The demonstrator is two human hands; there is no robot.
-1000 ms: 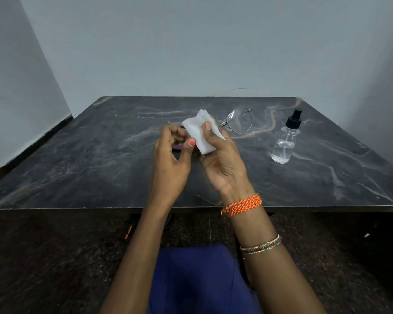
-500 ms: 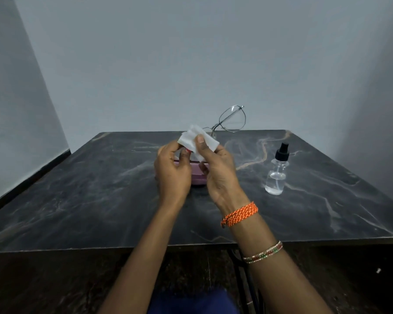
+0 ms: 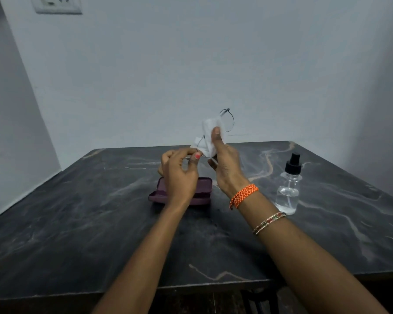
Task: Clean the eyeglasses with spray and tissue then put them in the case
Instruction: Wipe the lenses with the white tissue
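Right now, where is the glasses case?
The purple case lies open on the table, centre of the head view, partly behind the left hand, left of the spray bottle.

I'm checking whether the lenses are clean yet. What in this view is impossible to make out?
- Eyeglasses, head view: the tissue and right hand cover most of both lenses; smudges too small to see.
- Case, head view: the left hand hides its middle and inside.
- Spray bottle, head view: liquid level unclear through clear plastic.
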